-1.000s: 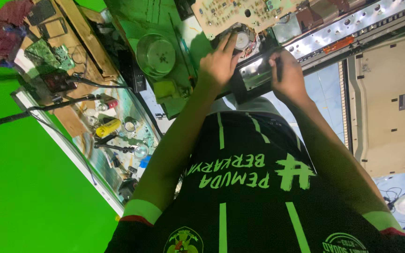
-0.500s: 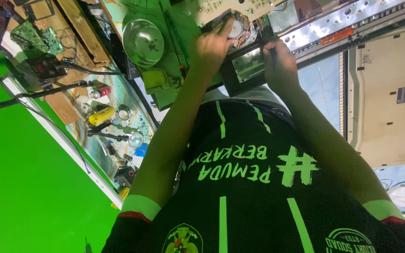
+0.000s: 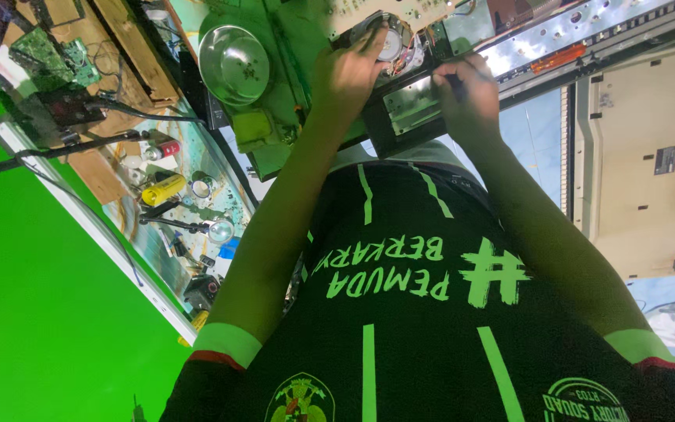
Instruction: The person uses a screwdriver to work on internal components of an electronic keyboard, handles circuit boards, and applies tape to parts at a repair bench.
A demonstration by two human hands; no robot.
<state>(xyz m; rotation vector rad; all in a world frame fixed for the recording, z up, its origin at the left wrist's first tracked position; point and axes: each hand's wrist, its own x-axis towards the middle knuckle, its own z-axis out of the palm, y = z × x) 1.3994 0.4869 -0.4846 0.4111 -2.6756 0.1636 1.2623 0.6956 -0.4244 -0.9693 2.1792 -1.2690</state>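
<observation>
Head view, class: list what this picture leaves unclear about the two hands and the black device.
- Left hand: fingertips hide what they touch on the round part.
- Right hand: dark tool mostly covered by fingers; tip unseen.
- Black device: lower edge hidden by shirt.

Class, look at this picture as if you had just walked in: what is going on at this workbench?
A person in a black and green shirt bends over an opened electronic device. The left hand rests its fingers on a round part inside it. The right hand holds a thin dark tool at a shiny metal plate. A steel bowl, circuit boards and small parts lie on the bench nearby.
</observation>
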